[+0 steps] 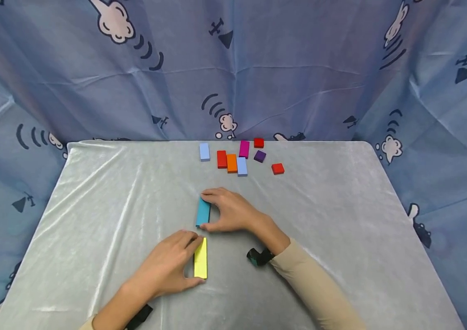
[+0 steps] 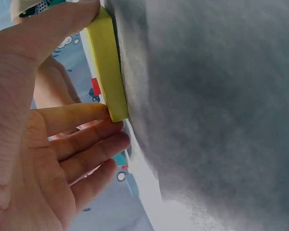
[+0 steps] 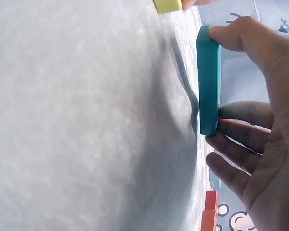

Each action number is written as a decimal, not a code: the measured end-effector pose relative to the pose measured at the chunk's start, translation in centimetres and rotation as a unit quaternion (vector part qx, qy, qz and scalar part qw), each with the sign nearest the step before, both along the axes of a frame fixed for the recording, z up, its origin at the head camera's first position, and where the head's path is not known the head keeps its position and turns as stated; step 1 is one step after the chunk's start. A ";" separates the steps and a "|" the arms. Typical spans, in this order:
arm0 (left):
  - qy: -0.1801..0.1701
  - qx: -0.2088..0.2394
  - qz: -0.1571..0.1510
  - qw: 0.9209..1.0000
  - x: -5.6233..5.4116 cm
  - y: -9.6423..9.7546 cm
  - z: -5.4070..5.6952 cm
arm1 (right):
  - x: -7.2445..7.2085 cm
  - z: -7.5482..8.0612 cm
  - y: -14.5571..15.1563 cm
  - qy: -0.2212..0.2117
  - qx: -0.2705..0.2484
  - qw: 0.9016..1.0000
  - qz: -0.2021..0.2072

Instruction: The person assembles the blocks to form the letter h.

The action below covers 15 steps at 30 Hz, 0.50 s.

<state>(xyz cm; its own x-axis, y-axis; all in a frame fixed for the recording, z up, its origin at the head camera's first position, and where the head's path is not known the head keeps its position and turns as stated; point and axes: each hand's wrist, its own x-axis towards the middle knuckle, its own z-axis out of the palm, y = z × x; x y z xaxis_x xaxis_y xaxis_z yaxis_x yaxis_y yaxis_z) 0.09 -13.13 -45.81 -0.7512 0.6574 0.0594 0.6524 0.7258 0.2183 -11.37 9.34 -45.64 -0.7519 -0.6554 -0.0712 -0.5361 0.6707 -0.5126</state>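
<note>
A long yellow block is pinched end to end by my left hand, thumb at the near end and fingers at the far end. Just beyond it, my right hand grips a long teal block the same way, from its right side. The two blocks lie roughly in line, with a small gap between them. In the left wrist view the yellow block stretches from thumb to index finger. The right wrist view shows the teal block between thumb and fingertips, close over the cloth.
Toward the table's back edge sit small blocks: light blue, red, orange, magenta and purple, plus several more. A pale velvety cloth covers the table. Blue printed curtains hang behind and at both sides.
</note>
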 end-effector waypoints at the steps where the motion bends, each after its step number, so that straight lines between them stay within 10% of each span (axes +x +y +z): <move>1: 0.001 -0.002 -0.001 1.000 0.1 0.1 0.0 | 0.1 0.0 0.0 -0.001 0.002 1.000 0.002; 15: 0.058 0.004 -0.024 0.998 2.0 0.5 -0.4 | 0.8 -0.1 -0.1 0.023 0.022 0.999 0.032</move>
<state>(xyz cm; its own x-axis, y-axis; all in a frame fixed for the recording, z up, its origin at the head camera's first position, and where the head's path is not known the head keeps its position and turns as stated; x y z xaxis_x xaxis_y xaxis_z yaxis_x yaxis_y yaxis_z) 2.13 -12.67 -46.19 -0.7072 0.6911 0.1491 0.7070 0.6922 0.1451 -10.59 9.19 -45.76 -0.7115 -0.6994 -0.0672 -0.6008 0.6552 -0.4580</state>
